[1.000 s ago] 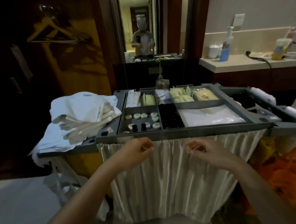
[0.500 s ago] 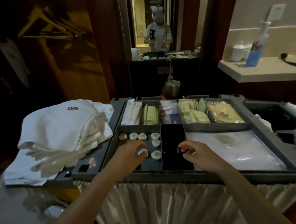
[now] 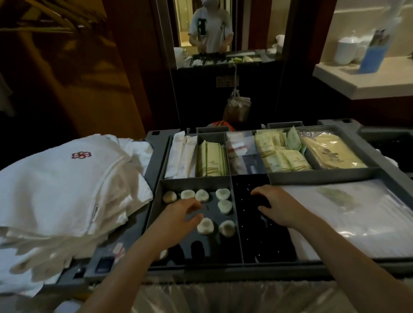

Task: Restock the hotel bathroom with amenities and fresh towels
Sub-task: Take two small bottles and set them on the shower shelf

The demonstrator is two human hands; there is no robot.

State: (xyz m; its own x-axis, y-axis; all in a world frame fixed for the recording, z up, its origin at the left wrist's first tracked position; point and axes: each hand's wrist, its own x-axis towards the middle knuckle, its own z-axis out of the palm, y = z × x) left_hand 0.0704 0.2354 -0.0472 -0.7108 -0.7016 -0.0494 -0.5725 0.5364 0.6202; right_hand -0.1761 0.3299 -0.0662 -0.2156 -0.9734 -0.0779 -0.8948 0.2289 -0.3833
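A grey cart tray (image 3: pixel 250 178) with several compartments stands in front of me. My left hand (image 3: pixel 180 216) hovers over the compartment of small round white-capped bottles (image 3: pixel 223 194), thumb and fingers curved with a gap between them and nothing seen in it. My right hand (image 3: pixel 276 205) reaches into the neighbouring compartment of small dark items (image 3: pixel 249 238), fingertips curled down among them; any grip is hidden. Folded white towels (image 3: pixel 57 189) with a red logo are piled at the cart's left end.
The back row holds white packets (image 3: pixel 181 155), green sachets (image 3: pixel 280 156) and a yellow pack (image 3: pixel 331 153). Clear plastic bags (image 3: pixel 349 210) fill the right compartment. A vanity counter (image 3: pixel 365 81) with a white cup (image 3: pixel 346 49) is at the far right. A mirror (image 3: pixel 207 23) stands behind the cart.
I have moved closer to the cart. Both hands rose from the pleated skirt below the cart's front edge into the tray compartments and now sit a little deeper in them.
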